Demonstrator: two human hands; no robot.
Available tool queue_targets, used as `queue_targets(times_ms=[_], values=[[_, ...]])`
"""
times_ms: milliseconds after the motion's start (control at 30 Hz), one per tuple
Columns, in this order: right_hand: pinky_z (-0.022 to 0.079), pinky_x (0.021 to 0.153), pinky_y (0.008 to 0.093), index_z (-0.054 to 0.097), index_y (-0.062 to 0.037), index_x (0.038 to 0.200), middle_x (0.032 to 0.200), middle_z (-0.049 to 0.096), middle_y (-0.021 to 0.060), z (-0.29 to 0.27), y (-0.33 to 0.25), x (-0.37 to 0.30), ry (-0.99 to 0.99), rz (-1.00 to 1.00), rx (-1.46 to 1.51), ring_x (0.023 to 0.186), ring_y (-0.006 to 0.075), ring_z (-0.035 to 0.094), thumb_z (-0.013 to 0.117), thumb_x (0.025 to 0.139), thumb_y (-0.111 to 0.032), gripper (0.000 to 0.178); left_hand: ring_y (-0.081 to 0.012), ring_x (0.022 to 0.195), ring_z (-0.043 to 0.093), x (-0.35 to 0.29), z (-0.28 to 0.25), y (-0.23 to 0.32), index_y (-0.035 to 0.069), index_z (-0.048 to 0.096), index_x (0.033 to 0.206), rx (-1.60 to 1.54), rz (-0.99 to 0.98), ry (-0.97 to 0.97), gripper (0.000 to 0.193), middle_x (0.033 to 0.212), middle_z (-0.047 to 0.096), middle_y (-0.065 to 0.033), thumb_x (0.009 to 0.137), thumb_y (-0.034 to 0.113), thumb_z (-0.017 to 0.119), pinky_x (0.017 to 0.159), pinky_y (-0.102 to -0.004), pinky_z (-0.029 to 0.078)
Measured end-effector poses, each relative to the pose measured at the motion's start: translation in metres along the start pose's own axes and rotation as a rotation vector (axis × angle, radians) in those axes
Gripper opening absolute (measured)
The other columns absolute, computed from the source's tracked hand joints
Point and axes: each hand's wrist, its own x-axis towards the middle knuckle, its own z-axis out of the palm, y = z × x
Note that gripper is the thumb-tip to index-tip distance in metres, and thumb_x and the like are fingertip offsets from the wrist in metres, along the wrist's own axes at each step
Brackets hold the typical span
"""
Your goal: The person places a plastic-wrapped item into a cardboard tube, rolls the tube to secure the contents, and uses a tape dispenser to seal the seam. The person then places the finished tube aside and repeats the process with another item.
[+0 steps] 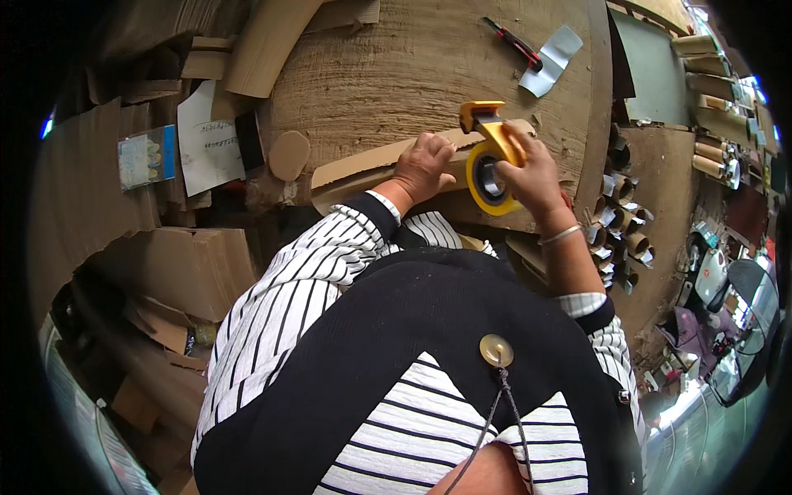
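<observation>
Yellow plastic tape dispenser [488, 151], clamped in the right hand [532, 175]; the bent left hand [422, 169] touches a long brown cardboard piece [355, 168], whether clamping it cannot be told.

– Where to pass?
– Across bare wood [388, 78], between sheet [268, 45] on the left and knife [516, 45] on the right.
– And closer in?
– Blocked by cardboard [351, 171] under the left hand [425, 169], then by dispenser [500, 139] in the right hand [534, 173].
– Farther right?
– Tubes [631, 227] beyond the wood's edge.
</observation>
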Motion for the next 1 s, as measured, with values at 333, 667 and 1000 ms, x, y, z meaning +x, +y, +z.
queue_targets(times_ms=[333, 667, 1000], values=[[0.051, 0.093, 0.0418, 0.054, -0.0163, 0.139, 0.116, 0.063, 0.0227, 0.03, -0.05, 0.031, -0.082, 0.09, -0.513, 0.106, 0.0391, 0.063, 0.067, 0.075, -0.029, 0.067, -0.026, 0.109, 0.054, 0.003, 0.006, 0.003, 0.01, 0.063, 0.115, -0.083, 0.02, 0.092, 0.061, 0.114, 0.056, -0.0046, 0.059, 0.026, 0.082, 0.087, -0.0355, 0.053], [0.053, 0.091, 0.0398, 0.066, 0.0041, 0.112, 0.105, 0.07, 0.0235, 0.036, -0.075, 0.078, -0.319, 0.153, -0.711, 0.103, 0.036, 0.068, 0.067, 0.077, -0.035, 0.052, -0.0282, 0.116, 0.05, 0.001, 0.003, 0.004, 0.009, 0.056, 0.129, -0.034, 0.031, 0.048, 0.076, 0.133, 0.048, -0.0079, 0.061, 0.024, 0.085, 0.093, -0.0377, 0.051], [0.055, 0.076, 0.0345, 0.074, -0.001, 0.092, 0.09, 0.072, 0.0147, 0.036, -0.072, 0.115, -0.622, 0.352, -0.605, 0.085, 0.0242, 0.071, 0.071, 0.072, -0.033, 0.038, -0.0294, 0.109, 0.051, 0.009, 0.004, -0.003, 0.007, 0.056, 0.124, -0.079, 0.064, 0.02, 0.073, 0.119, 0.057, -0.0065, 0.06, 0.027, 0.085, 0.091, -0.0387, 0.049]])
